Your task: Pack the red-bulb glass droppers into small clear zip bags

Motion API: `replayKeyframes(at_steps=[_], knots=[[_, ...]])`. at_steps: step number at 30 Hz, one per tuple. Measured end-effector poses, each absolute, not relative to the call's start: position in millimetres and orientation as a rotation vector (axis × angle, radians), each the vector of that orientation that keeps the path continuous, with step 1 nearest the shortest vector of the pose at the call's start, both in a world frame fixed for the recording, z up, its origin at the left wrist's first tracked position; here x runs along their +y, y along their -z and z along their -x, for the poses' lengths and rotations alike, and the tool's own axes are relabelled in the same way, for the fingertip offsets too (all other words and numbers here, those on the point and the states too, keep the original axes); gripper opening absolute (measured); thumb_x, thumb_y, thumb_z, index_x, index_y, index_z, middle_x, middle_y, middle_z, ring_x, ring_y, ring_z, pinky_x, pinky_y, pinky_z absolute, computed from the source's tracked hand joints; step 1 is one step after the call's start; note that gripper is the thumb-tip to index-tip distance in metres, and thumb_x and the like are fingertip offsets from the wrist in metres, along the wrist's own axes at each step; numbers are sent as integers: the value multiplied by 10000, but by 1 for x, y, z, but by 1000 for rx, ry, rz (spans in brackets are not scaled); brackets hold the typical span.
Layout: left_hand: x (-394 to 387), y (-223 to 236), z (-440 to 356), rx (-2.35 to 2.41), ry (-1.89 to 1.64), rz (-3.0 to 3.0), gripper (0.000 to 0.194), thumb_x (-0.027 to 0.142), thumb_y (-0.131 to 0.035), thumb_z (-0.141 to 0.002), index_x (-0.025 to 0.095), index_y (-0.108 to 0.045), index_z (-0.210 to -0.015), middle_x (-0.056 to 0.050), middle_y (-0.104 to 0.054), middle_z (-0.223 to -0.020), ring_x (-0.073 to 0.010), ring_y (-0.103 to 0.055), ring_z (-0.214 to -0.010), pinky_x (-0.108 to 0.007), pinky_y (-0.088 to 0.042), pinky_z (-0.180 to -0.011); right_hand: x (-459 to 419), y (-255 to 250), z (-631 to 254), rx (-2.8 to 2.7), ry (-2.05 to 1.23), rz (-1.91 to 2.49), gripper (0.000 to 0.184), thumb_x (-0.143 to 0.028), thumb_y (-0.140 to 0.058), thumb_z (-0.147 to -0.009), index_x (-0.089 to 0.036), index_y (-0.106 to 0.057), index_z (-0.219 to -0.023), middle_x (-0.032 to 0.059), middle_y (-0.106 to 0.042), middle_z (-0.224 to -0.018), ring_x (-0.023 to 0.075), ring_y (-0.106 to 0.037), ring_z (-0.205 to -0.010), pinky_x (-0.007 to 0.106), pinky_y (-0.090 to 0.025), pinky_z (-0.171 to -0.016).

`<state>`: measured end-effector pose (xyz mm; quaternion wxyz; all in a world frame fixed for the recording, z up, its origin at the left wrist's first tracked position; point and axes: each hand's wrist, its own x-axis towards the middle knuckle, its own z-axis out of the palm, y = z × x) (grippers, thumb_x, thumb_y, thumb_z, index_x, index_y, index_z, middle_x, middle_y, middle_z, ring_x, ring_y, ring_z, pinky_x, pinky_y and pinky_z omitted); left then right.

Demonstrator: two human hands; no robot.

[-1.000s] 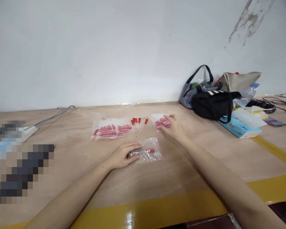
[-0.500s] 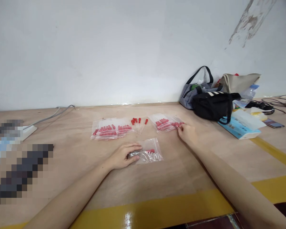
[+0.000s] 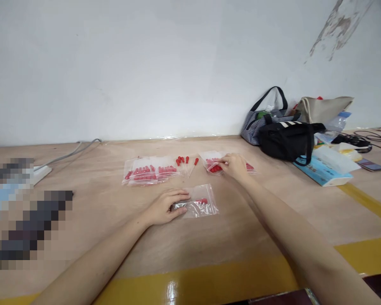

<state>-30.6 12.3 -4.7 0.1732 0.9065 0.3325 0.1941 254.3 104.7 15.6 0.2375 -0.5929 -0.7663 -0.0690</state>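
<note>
My left hand (image 3: pixel 165 207) lies on the left end of a clear zip bag (image 3: pixel 200 203) that holds a red-capped dropper, fingers curled over its edge. My right hand (image 3: pixel 233 166) rests with fingers bent on a pile of filled bags of red-capped droppers (image 3: pixel 213 164) farther back. Several loose red-capped droppers (image 3: pixel 186 162) lie between that pile and a second pile of filled bags (image 3: pixel 147 171) to the left.
All this lies on a wooden table (image 3: pixel 114 237) with a yellow front stripe. At the back right stand a striped bag (image 3: pixel 263 118), a black bag (image 3: pixel 285 137), a beige bag (image 3: pixel 324 108) and a blue packet (image 3: pixel 320 169). A white power strip (image 3: pixel 41 173) and cable sit left.
My right hand slid out to the right end of the bag pile, then came back left onto the pile. My left hand has stayed on the clear bag.
</note>
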Motion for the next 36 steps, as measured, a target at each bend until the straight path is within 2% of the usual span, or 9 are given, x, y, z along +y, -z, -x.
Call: replayKeyframes(at_steps=[4, 7, 10, 16, 23, 27, 29, 32, 36], knots=[[12, 6, 31, 942, -565, -2572, 380, 358, -497, -840, 255, -500, -1205, -51, -513, -1239, -208, -451, -1160, -395, -367, -985, 115, -26, -257, -2265, -108, 1538, 189, -289, -572, -718, -243, -700, -850, 27, -676, -853, 178, -556, -794, 289, -371, -724], [13, 7, 32, 931, -573, -2574, 381, 356, -499, -838, 258, -500, -1206, -51, -515, -1237, -213, -454, -1157, -402, -370, -979, 118, -25, -280, -2092, -324, 1541, 288, -272, -568, -689, -200, -676, -946, 32, -677, -840, 136, -560, -653, 250, -405, -628], [13, 7, 32, 939, -570, -2569, 381, 360, -499, -838, 259, -500, -1205, -50, -511, -1242, -213, -451, -1161, -397, -373, -978, 113, -17, -310, -1735, -190, 1700, 285, -248, -518, -701, -144, -683, -908, 63, -669, -775, 139, -553, -597, 261, -414, -596], [11, 4, 31, 954, -558, -2558, 375, 359, -494, -841, 264, -501, -1204, -47, -506, -1247, -210, -459, -1156, -395, -383, -972, 94, 6, -338, -1990, 23, 1615, 322, -380, -629, -624, -191, -694, -876, 66, -656, -789, 210, -571, -761, 320, -417, -699], [12, 5, 31, 957, -568, -2561, 379, 356, -504, -836, 265, -500, -1204, -46, -511, -1244, -213, -462, -1153, -403, -385, -968, 85, 4, -314, -1695, -94, 1517, 301, -349, -508, -739, -148, -672, -891, 59, -657, -713, 144, -537, -571, 267, -412, -576], [12, 6, 30, 936, -546, -2578, 388, 357, -484, -847, 262, -481, -1223, -47, -494, -1263, -207, -447, -1169, -401, -368, -983, 78, -5, -253, -1944, -183, 1265, 214, -272, -493, -760, -163, -674, -795, 63, -655, -750, 150, -563, -668, 266, -423, -656], [12, 5, 29, 929, -542, -2584, 385, 358, -472, -853, 252, -483, -1223, -53, -485, -1272, -205, -440, -1175, -395, -362, -989, 81, -6, -219, -2068, -210, 1249, 206, -225, -482, -759, -160, -667, -823, 79, -652, -828, 162, -575, -748, 277, -420, -716], [11, 4, 29, 926, -544, -2584, 390, 366, -481, -847, 236, -495, -1214, -62, -481, -1275, -204, -438, -1177, -381, -355, -995, 98, -4, -177, -2019, -211, 1525, 231, -253, -466, -781, -129, -634, -881, 110, -642, -848, 204, -581, -829, 305, -414, -759], [10, 4, 30, 920, -552, -2572, 401, 367, -493, -840, 226, -494, -1215, -69, -473, -1281, -206, -445, -1170, -366, -356, -994, 125, -5, -145, -1860, -330, 1819, 341, -288, -482, -784, -59, -558, -1025, 201, -610, -962, 272, -569, -952, 335, -415, -789]])
